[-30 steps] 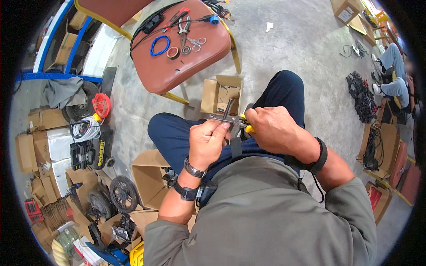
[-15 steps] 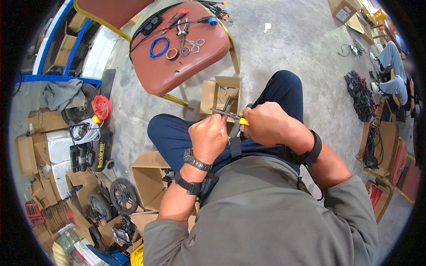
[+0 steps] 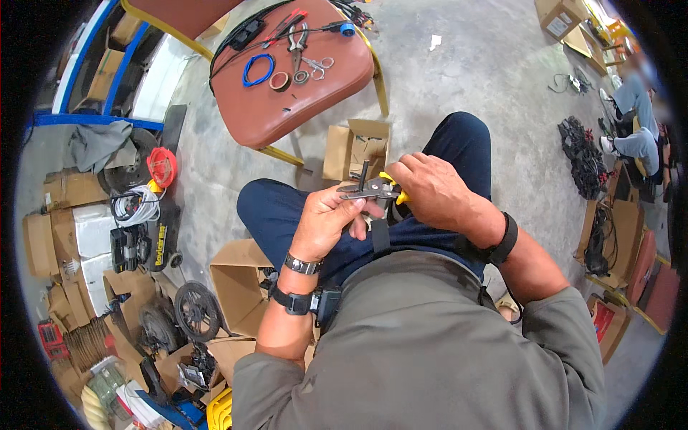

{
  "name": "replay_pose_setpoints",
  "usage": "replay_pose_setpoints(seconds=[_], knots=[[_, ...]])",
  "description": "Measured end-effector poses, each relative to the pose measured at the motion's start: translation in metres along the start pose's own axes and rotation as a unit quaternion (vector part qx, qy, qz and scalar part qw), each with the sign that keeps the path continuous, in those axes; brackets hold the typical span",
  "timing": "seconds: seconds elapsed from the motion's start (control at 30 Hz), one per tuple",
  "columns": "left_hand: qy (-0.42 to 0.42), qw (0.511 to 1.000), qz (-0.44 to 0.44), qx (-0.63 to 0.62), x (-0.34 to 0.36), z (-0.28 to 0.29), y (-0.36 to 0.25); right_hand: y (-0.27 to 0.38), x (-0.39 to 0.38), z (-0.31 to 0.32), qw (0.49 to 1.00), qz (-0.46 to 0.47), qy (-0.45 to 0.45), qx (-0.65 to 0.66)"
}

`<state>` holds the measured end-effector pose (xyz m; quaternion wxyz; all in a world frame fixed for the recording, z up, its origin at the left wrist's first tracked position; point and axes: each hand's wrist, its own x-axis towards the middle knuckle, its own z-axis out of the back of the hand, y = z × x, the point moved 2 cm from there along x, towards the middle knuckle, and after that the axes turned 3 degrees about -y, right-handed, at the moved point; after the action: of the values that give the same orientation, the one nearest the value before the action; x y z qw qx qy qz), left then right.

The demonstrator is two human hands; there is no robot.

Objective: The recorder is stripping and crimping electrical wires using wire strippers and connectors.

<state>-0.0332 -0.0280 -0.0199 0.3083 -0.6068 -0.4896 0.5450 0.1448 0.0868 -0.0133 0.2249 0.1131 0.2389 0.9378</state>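
In my right hand (image 3: 438, 188) is a pair of yellow-handled cutting pliers (image 3: 381, 188), with the fingers wrapped round the handles. The flat metal jaws point left, over my lap. A short black cable end (image 3: 363, 172) sticks up at the jaws; whether they bite into it cannot be made out. My left hand (image 3: 328, 221) is closed on the black cable just below, its thumb and fingertips close to the jaws. The rest of the cable is mostly hidden by the hands. Beyond my hands a small open cardboard box (image 3: 340, 154) stands on the floor, with small dark scraps inside.
A brown chair seat (image 3: 315, 100) ahead holds another pair of pliers (image 3: 297, 54), scissors (image 3: 320, 67), tape (image 3: 279, 81), a blue wire coil (image 3: 258, 70) and black cables. Open cartons (image 3: 240, 283) and wheels (image 3: 197, 312) crowd my left. Another person's legs (image 3: 636, 132) show at far right.
My left hand has rolled over so that its thumb shows and its fingers reach under the jaws. The pliers have turned, showing their flat side, and my right hand has moved slightly up.
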Motion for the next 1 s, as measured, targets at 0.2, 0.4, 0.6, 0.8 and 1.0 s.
replay_pose_setpoints(seconds=[0.2,0.4,0.6,0.8,1.0], knots=[[0.003,1.0,-0.022,-0.004,-0.005,-0.005,0.001,-0.001,0.002,-0.004,0.998,0.03,-0.031,0.044],[-0.068,0.992,-0.063,0.083,-0.009,-0.014,-0.001,0.005,-0.007,0.006,0.999,-0.003,-0.001,0.042],[-0.152,0.951,-0.17,0.207,-0.004,-0.02,-0.006,0.017,-0.002,0.016,0.997,-0.061,0.054,-0.01],[-0.21,0.824,-0.257,0.459,0.012,-0.022,-0.008,0.017,0.007,0.017,0.991,-0.091,0.099,-0.027],[-0.141,0.979,-0.066,0.131,0.018,-0.01,0.005,0.0,0.005,0.011,0.995,-0.079,0.063,-0.001]])
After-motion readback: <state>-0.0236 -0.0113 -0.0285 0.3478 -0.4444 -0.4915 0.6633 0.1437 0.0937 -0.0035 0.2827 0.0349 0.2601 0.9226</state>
